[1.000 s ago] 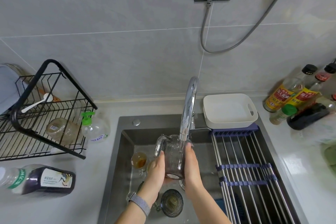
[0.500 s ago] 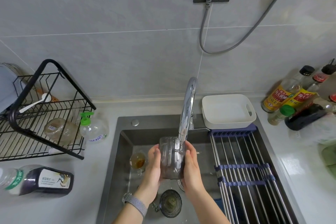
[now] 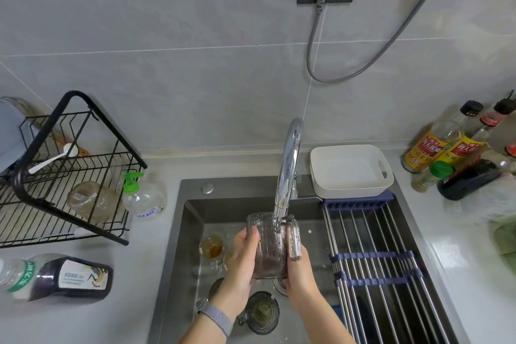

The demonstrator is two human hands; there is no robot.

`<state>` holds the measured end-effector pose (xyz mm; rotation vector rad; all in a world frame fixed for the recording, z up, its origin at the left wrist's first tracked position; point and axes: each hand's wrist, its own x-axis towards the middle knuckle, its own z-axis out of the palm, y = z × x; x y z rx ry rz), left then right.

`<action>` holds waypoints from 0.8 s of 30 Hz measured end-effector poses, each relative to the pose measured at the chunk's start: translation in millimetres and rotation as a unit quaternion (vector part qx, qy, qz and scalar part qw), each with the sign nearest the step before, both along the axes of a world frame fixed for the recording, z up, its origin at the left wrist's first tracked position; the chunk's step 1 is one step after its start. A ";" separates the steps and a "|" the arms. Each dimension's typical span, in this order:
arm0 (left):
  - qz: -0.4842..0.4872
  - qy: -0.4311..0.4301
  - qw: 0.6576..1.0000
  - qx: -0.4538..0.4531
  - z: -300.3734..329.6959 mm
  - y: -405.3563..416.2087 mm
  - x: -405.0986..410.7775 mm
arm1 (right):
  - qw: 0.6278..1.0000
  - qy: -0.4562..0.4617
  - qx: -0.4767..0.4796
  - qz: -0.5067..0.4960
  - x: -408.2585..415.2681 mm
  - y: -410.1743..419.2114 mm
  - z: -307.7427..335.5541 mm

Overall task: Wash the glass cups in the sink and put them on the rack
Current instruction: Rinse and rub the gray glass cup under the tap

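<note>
A ribbed glass mug (image 3: pixel 272 246) is held upright over the steel sink (image 3: pixel 190 232), right under the chrome tap (image 3: pixel 287 165), with water running into it. My left hand (image 3: pixel 241 262) grips its left side and my right hand (image 3: pixel 300 271) grips its right side, below the handle, which points right. A small glass cup (image 3: pixel 211 248) with brown dregs stands in the sink to the left. Another dark glass cup (image 3: pixel 262 313) lies near the sink's front. The roll-up rack (image 3: pixel 377 265) spans the sink's right half.
A black wire dish rack (image 3: pixel 64 176) with a jar and a spoon stands on the left counter, a soap dispenser (image 3: pixel 142 198) beside it. A bottle (image 3: pixel 55 278) lies at the front left. A white tub (image 3: pixel 350 170) sits behind the roll-up rack; sauce bottles (image 3: pixel 446 148) stand at right.
The mug has been turned in my hands: its handle went from the left side, round out of sight, to the right side. Both hands stay on it under the tap.
</note>
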<state>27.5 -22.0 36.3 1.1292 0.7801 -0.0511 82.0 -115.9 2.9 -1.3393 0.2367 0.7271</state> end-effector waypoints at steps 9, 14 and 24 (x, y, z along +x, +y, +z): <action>-0.015 -0.022 0.997 -0.072 4.4 16.3 -1.8 | 0.998 0.035 -0.024 0.038 16.5 -20.3 9.0; -0.044 -0.036 0.996 0.067 7.4 14.6 -0.7 | 0.997 0.024 0.052 0.044 26.9 -27.8 12.8; -0.093 -0.007 0.991 0.093 -3.9 6.2 -6.1 | 0.986 -0.108 -0.125 0.004 13.9 -20.9 13.2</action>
